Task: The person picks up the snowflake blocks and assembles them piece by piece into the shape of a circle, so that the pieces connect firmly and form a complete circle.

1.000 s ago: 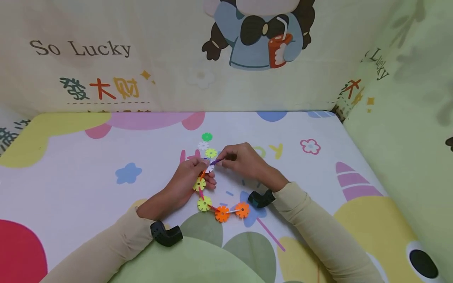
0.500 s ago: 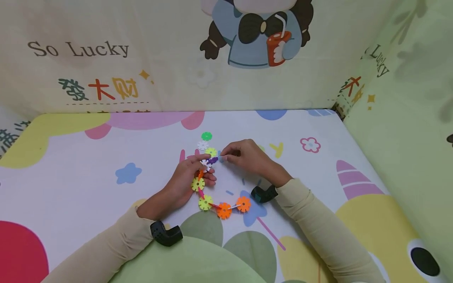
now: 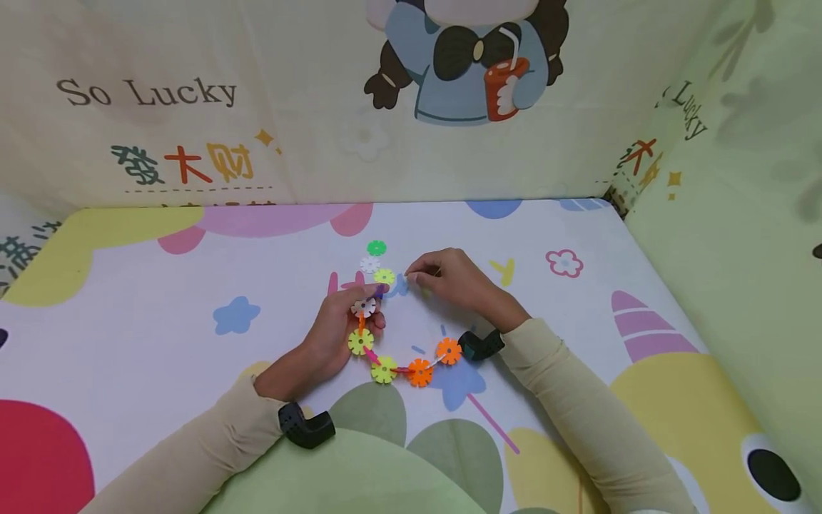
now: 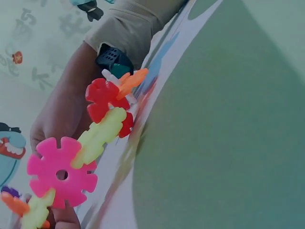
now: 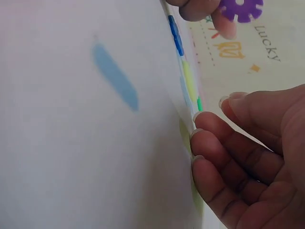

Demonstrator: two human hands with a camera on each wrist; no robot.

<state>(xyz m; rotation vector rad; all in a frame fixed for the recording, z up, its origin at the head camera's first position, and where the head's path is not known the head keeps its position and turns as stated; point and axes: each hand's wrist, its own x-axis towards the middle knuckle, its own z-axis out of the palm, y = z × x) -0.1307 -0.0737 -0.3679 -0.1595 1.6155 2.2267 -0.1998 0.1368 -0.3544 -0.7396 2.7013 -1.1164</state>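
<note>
My left hand (image 3: 329, 332) grips the far end of a chain of notched plastic flower discs, near its white disc (image 3: 364, 307) and purple disc (image 5: 233, 12). The chain hangs in a curve through yellow-green, pink and red pieces to an orange disc (image 3: 449, 351). In the left wrist view a pink disc (image 4: 45, 162) faces the camera, partly covering a hand behind it. To the right, my right hand (image 3: 452, 282) hovers over the table with nothing between its bent fingers, thumb apart from them in the right wrist view.
Beyond the left hand, a green disc (image 3: 377, 248), a white disc (image 3: 369, 265) and a yellow-green disc (image 3: 384, 276) lie in a row. A blue disc (image 5: 176, 36) shows in the right wrist view. A printed cloth wall stands behind the patterned table (image 3: 308, 257).
My right hand has let go of the purple disc and drawn back a little to the right. The left hand has turned the chain, so its orange end has moved farther back and right.
</note>
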